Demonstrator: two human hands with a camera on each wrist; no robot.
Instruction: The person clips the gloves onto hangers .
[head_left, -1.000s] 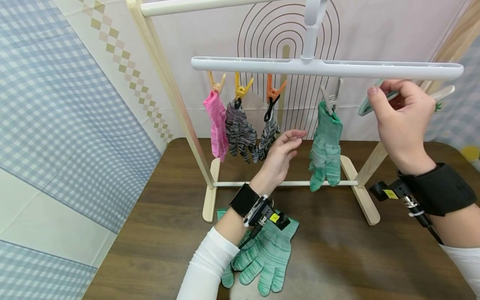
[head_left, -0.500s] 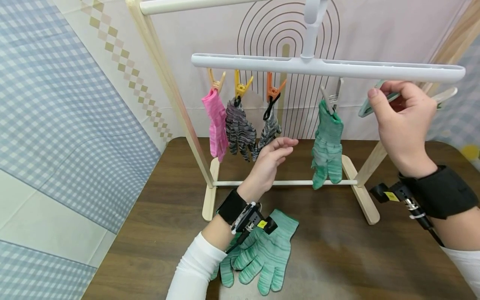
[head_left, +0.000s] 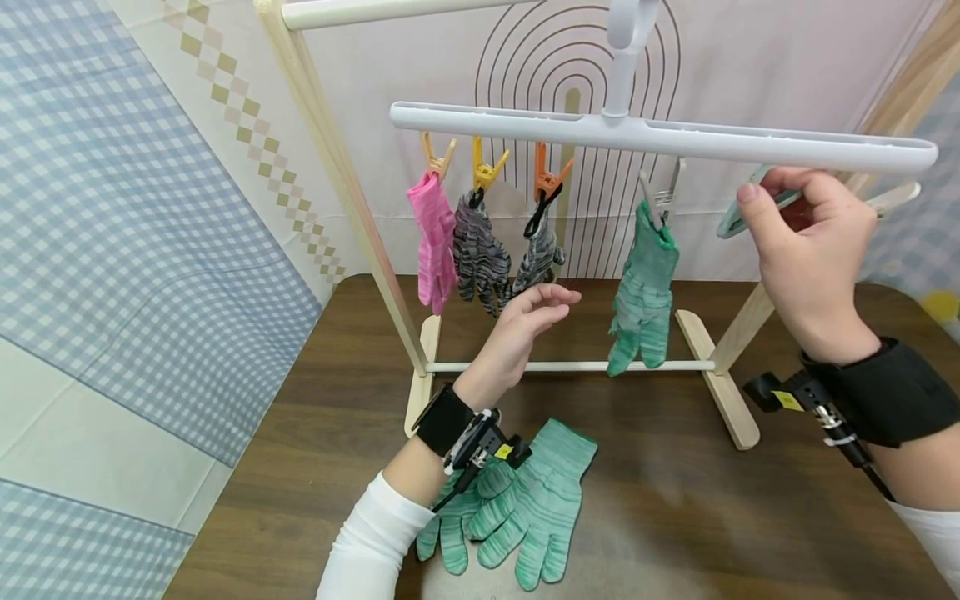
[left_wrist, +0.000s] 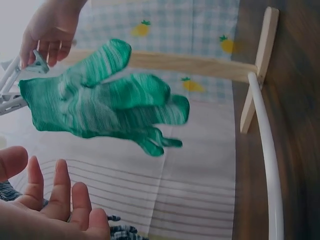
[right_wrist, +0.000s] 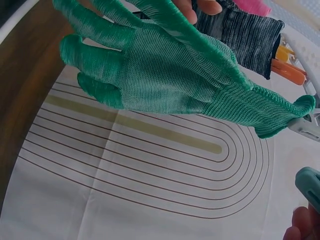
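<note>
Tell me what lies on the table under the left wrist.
A green glove lies flat on the dark table under the left hand. The wrist strap covers its cuff end, so whether a second glove lies beneath cannot be told.

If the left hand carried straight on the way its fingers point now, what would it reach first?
Most likely the hanging green glove. The left hand is open with its fingers aimed toward the right, and nothing shows in the gap between them and that glove. Depth is unclear; the hand may pass in front of it.
</note>
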